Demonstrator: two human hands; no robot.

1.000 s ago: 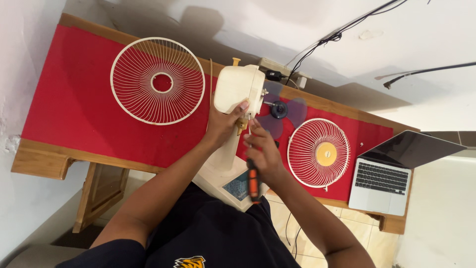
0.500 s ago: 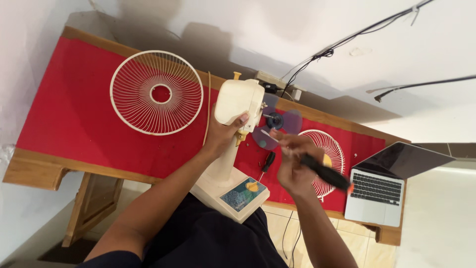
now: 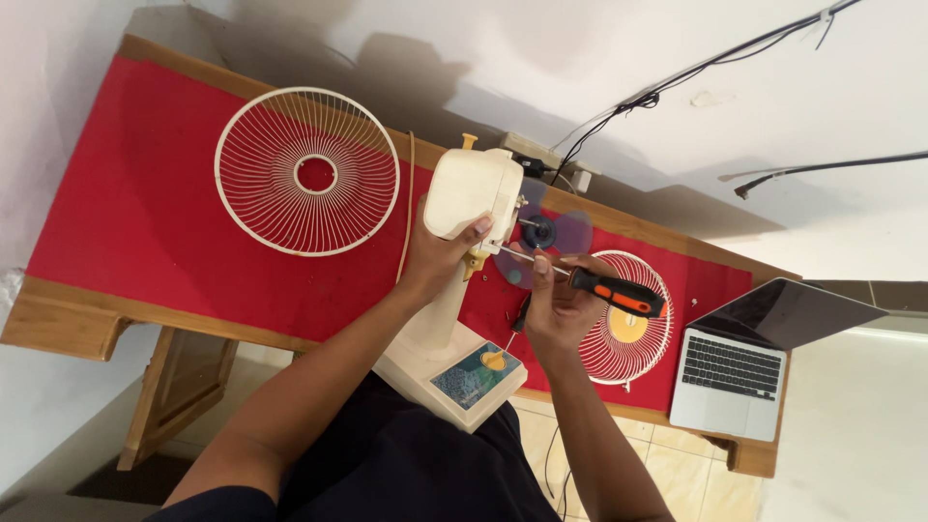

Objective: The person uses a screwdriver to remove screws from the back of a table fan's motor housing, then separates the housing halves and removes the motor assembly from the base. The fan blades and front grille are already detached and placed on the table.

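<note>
A: What's nearest to the person?

B: The cream plastic fan base with a blue button panel (image 3: 454, 372). It sits right at the table edge, by the lap. Fan stands on it, so it stays up w/o help.

A: And the hands?

B: Left hand (image 3: 440, 259) is wrapped around the cream plastic fan motor body (image 3: 471, 193), fingers pressed on it, thumb on the front. I think that's to keep it from wobbling. Right hand (image 3: 556, 300) is closed around the black and orange screwdriver (image 3: 604, 288), fingers tight on the handle. Its metal tip points at the front of the motor, near the dark hub (image 3: 537, 232).

A: So the fan's in the middle?

B: Yep, mid table, on the red cloth over the wooden table (image 3: 145, 222). See-through blue blades (image 3: 570, 232) are at the hub, just behind the tool.

A: Other stuff?

B: Small round white wire fan guard w/ yellow centre (image 3: 633, 333) lies flat, just past the right hand. Silver laptop, half open (image 3: 739, 372), at the far right end. Big round white wire fan guard (image 3: 307, 172) lies flat to the left, out of the way. Furthest back, a white power strip (image 3: 546, 159) by the wall, w/ black cables (image 3: 696, 68) running up.
</note>
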